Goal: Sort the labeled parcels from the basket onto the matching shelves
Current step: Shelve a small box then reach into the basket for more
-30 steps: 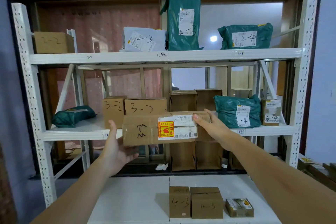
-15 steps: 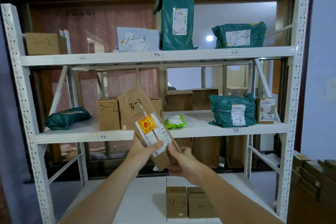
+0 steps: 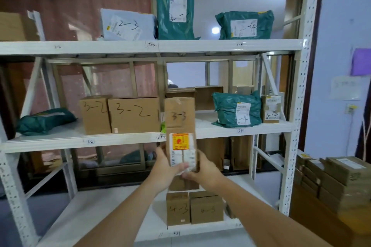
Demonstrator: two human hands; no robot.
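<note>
a long brown cardboard parcel [image 3: 180, 124], handwritten "3-3" near its upper end, stands upright in front of a white metal shelving rack [image 3: 297, 90]. an orange-and-yellow sticker and white printed labels cover its lower half. both hands hold it at the bottom end: the left hand [image 3: 163, 170] wraps the left edge, and the right hand [image 3: 203, 172] wraps the right edge with its thumb pressed over the white labels. the fingers behind the parcel are hidden, and the fingertips in front are blurred.

the parcel's upper end overlaps the rack's middle shelf, just right of two brown cardboard boxes marked "3-2" [image 3: 133, 114]. a small bright green item [image 3: 163, 126] peeks out beside the parcel's left edge, mostly hidden. further right on the middle shelf lies a dark green plastic mailer bag [image 3: 233, 109] whose label reads only "-4", the first digit hard to make out, and a small labelled box marked "3-4" [image 3: 271, 108].

on the rack's top shelf sit a pale grey mailer marked "2-3" [image 3: 127, 25], a tall green mailer [image 3: 174, 6] with smeared writing, and another green mailer [image 3: 246, 25]. on the bottom shelf, below the hands, two brown boxes marked "4-3" [image 3: 177, 208] are partly covered by the arms. the rack's left side and a brown box at top left are cut off.
</note>
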